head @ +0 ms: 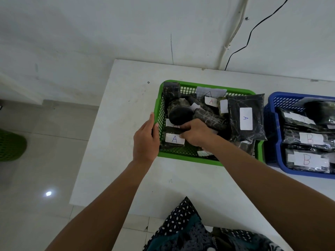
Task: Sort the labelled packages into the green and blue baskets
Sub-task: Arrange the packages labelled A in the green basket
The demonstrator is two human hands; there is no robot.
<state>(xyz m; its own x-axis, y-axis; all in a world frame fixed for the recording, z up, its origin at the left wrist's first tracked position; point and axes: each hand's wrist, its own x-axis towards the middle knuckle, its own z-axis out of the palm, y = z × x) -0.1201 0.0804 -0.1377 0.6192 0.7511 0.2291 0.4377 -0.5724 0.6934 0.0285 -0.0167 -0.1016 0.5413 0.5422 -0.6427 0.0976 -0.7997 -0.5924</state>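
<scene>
The green basket (183,156) stands on the white table and is full of black-wrapped packages with white "A" labels. My left hand (146,140) grips its left rim. Inside the basket, my right hand (196,134) is closed on a black package (174,139) labelled "A" at the front left corner. A flat black bag (245,118) marked "A" leans over the basket's right rim. To the right, the blue basket (272,138) holds black packages labelled "B" (308,159).
The white table (117,142) has its left edge close to the green basket, with tiled floor beyond. A green round object (10,145) sits on the floor at far left. A black cable (241,49) runs down the wall behind.
</scene>
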